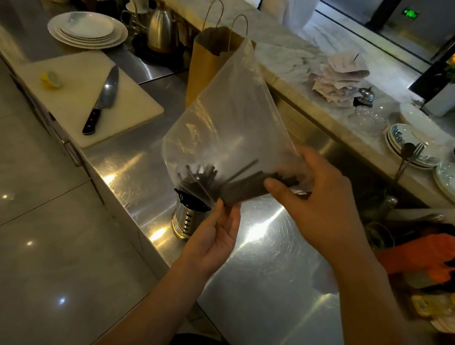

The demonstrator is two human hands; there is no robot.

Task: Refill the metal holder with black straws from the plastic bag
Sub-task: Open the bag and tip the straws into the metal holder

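A clear plastic bag (228, 119) is held tilted, its lower end down over the metal holder (186, 219), which stands on the steel counter near its front edge. Black straws (204, 177) lie bunched in the bag's lower end, some pointing into the holder's mouth. My left hand (218, 236) pinches the bag's bottom edge just right of the holder. My right hand (322, 201) grips the bag and a bundle of straws through the plastic from the right. The holder's inside is mostly hidden by the bag.
A brown paper bag (207, 60) stands behind the plastic bag. A cutting board (130, 104) with a knife (102, 100) and a lemon piece (52, 79) lies to the left. Plates (88, 30) sit at the back left, more dishes (419, 147) at right. Orange gloves (426, 255) lie right.
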